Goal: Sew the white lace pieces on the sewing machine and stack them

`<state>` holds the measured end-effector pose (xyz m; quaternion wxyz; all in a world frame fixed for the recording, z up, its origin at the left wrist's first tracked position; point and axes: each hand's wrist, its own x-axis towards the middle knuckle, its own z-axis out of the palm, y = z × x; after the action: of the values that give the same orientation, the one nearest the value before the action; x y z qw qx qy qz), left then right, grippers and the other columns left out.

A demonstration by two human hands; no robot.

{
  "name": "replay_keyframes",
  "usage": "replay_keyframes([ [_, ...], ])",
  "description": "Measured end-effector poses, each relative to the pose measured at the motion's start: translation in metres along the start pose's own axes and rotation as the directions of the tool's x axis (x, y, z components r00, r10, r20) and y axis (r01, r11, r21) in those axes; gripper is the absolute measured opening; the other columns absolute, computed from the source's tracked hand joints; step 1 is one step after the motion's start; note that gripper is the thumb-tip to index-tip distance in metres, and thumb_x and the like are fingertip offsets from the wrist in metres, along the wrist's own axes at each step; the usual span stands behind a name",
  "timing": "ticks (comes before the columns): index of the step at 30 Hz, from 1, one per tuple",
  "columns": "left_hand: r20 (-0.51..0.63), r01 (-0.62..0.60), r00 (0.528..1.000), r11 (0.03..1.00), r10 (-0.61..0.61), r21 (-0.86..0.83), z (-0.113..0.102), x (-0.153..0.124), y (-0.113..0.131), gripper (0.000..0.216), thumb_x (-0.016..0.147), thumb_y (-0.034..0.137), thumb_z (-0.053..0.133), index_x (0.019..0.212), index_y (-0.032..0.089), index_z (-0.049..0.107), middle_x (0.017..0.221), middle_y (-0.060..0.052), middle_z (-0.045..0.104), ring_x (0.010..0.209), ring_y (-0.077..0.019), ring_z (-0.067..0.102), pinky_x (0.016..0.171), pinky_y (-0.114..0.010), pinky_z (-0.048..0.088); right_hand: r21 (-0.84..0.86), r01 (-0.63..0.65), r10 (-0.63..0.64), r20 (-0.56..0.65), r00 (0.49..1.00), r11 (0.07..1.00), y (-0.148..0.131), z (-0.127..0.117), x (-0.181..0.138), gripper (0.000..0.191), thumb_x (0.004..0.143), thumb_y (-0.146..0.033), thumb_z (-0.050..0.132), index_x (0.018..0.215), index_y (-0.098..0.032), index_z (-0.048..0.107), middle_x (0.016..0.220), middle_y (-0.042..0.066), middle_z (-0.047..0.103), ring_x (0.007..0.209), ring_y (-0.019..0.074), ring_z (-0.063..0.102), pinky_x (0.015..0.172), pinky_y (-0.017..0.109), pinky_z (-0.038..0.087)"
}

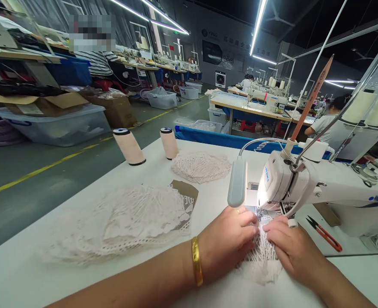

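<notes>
A narrow piece of white lace (pixel 263 250) lies under the needle area of a white sewing machine (pixel 274 177), lit by a small lamp (pixel 237 182). At its left edge, my left hand (pixel 229 239) has curled fingers gripping the lace close to the presser foot. My right hand (pixel 293 246) pinches the opposite edge, its fingertips just in front of the machine head. The needle tip is hard to make out between the hands. Lace hangs toward me below both hands. Red-handled thread snips (pixel 324 233) rest right of my right hand.
Left on the white table (pixel 89 278) lies a large stack of lace pieces (pixel 137 218), with a smaller lace pile (pixel 201 166) behind. Two thread cones (pixel 129 146) stand at the far left edge. Other workers sit at machines beyond; plastic bins (pixel 60 124) line the floor.
</notes>
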<state>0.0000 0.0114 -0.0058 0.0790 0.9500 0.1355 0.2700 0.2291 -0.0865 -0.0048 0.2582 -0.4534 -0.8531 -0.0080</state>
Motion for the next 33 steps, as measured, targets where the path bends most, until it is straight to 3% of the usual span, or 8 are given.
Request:
replay_keyframes([
  [7,-0.002,-0.011,1.000,0.998,0.011,-0.060,0.001,-0.002,0.009,0.011,0.092,0.013,0.069,0.094,0.022,0.075,0.094,0.000,0.076,0.086,-0.0210,0.064,0.087,-0.041,0.043,-0.009,0.021,-0.020,0.043,0.999,1.000,-0.006,0.000,0.001,0.028,0.093,0.002,0.044,0.096,-0.023,0.058,0.092,0.005,0.069,0.083,0.0220,0.059,0.066,0.030,0.046],
  [22,0.010,0.008,1.000,0.999,-0.009,0.034,0.000,0.002,-0.010,0.013,0.096,0.012,0.064,0.097,0.021,0.074,0.103,-0.003,0.078,0.091,-0.0222,0.069,0.087,-0.041,0.043,-0.102,-0.056,0.056,0.000,0.998,0.993,0.001,0.007,0.000,0.046,0.089,0.001,0.048,0.122,-0.025,0.067,0.104,0.008,0.075,0.097,0.0271,0.066,0.078,0.038,0.058],
  [26,0.000,-0.080,0.997,0.997,0.080,-0.019,-0.002,0.002,-0.001,0.021,0.090,0.006,0.064,0.097,0.023,0.073,0.109,-0.003,0.077,0.095,-0.0213,0.068,0.090,-0.040,0.043,-0.072,-0.014,0.013,-0.003,1.000,0.997,0.000,0.003,0.000,0.044,0.091,0.001,0.048,0.122,-0.024,0.066,0.107,0.008,0.074,0.097,0.0262,0.065,0.081,0.039,0.056],
  [30,0.050,-0.175,0.982,0.981,0.179,-0.088,-0.007,-0.001,0.012,0.022,0.086,0.002,0.064,0.092,0.022,0.070,0.092,0.001,0.076,0.083,-0.0184,0.066,0.089,-0.040,0.042,0.030,0.034,-0.036,0.068,0.997,0.999,-0.006,-0.002,-0.002,0.035,0.094,-0.001,0.049,0.115,-0.024,0.065,0.101,0.006,0.073,0.091,0.0238,0.063,0.076,0.036,0.053],
  [33,0.050,-0.188,0.980,0.979,0.192,-0.086,-0.010,-0.001,0.016,0.019,0.087,0.003,0.063,0.085,0.021,0.067,0.089,0.002,0.075,0.076,-0.0168,0.064,0.088,-0.039,0.041,0.063,0.037,-0.044,0.125,0.991,0.997,-0.009,-0.004,-0.003,0.029,0.096,-0.003,0.050,0.108,-0.023,0.065,0.096,0.004,0.071,0.088,0.0229,0.061,0.075,0.036,0.050],
])
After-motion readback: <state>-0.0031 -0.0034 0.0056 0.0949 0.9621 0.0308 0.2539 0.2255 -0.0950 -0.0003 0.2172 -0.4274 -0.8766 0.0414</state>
